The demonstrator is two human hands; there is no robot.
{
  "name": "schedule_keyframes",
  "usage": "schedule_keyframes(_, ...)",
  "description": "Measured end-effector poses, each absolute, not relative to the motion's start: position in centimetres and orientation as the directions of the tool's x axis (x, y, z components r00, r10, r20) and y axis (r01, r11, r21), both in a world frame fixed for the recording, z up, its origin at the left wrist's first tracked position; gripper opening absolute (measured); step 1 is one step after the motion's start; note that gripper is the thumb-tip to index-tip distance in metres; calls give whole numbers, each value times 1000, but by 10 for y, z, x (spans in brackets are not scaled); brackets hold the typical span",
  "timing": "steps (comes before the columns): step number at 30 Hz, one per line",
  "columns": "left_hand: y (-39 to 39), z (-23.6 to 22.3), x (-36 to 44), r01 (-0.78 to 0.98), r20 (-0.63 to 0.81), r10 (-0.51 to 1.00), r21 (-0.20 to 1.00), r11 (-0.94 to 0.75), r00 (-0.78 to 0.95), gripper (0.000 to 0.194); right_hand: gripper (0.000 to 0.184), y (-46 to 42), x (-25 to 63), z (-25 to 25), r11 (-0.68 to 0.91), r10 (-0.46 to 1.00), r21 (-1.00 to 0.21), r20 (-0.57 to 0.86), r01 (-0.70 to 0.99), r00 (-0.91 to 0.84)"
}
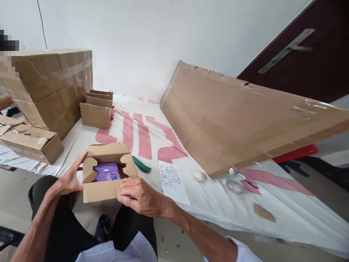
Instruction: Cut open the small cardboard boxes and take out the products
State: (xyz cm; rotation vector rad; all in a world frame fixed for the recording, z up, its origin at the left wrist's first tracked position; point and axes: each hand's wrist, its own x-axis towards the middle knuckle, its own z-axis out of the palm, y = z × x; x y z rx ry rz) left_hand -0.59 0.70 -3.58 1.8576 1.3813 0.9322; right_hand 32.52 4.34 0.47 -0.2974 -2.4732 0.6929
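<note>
An open cardboard box (99, 191) stands at the table's near edge, its flaps folded outward. Inside it lies a purple plastic packet (107, 171). My left hand (70, 179) grips the box's left side, thumb near the upper corner. My right hand (140, 196) is closed at the front right corner, against the front flap. A small dark bit shows between its fingers; what it belongs to is hidden. Just right of the box lies a green curved object (141, 164), partly behind it. Beside that is a paper sheet (174, 182) with rows of hand-drawn marks.
Taped cartons (51, 87) are stacked at the left, with a long carton (32, 142) before them. An open carton (96, 115) stands behind my box. A large cardboard sheet (240, 120) leans at the right. A tape roll (237, 182) lies below it. Someone's arm (4, 101) shows far left.
</note>
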Motion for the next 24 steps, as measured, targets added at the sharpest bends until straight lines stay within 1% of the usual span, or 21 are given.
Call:
schedule_keyframes(2, 6, -35, -3, 511, 187, 960, 816, -269, 208, 128, 23, 49, 321, 4, 813, 381, -572, 384, 107, -841)
schedule_keyframes(3, 6, -34, -1, 507, 197, 958, 815, -278, 209, 127, 18, 55, 316, 5, 813, 411, -562, 363, 155, -836)
schedule_keyframes(5, 4, -33, 2, 500, 203, 957, 818, -283, 209, 124, 7, 70, 305, 9, 827, 468, -479, 297, 294, -832)
schedule_keyframes(7, 3, -34, 2, 493, 195, 958, 824, -277, 212, 122, 13, 87, 291, 15, 837, 500, -337, 152, 431, -852)
schedule_keyframes(9, 3, -35, 2, 487, 200, 955, 826, -284, 218, 124, 20, 100, 277, 18, 835, 519, -194, -28, 514, -854)
schedule_keyframes(11, 4, -38, 0, 485, 214, 950, 821, -300, 226, 127, 29, 109, 265, 19, 842, 511, -100, -163, 529, -844)
schedule_keyframes(13, 5, -41, -1, 490, 222, 947, 814, -311, 233, 128, 35, 113, 257, 17, 860, 484, -44, -247, 508, -840)
schedule_keyframes(15, 5, -42, -2, 501, 224, 946, 806, -315, 234, 127, 36, 116, 253, 12, 881, 450, -11, -285, 473, -846)
schedule_keyframes(20, 4, -43, 0, 539, 244, 941, 773, -334, 234, 127, 13, 117, 245, -1, 902, 423, 45, -291, 429, -858)
schedule_keyframes(21, 4, -42, 0, 544, 250, 940, 767, -340, 234, 127, 11, 116, 242, -2, 901, 425, 51, -296, 430, -856)
schedule_keyframes(24, 3, -41, 0, 548, 257, 938, 762, -345, 232, 128, 17, 112, 238, 3, 886, 457, 58, -280, 461, -844)
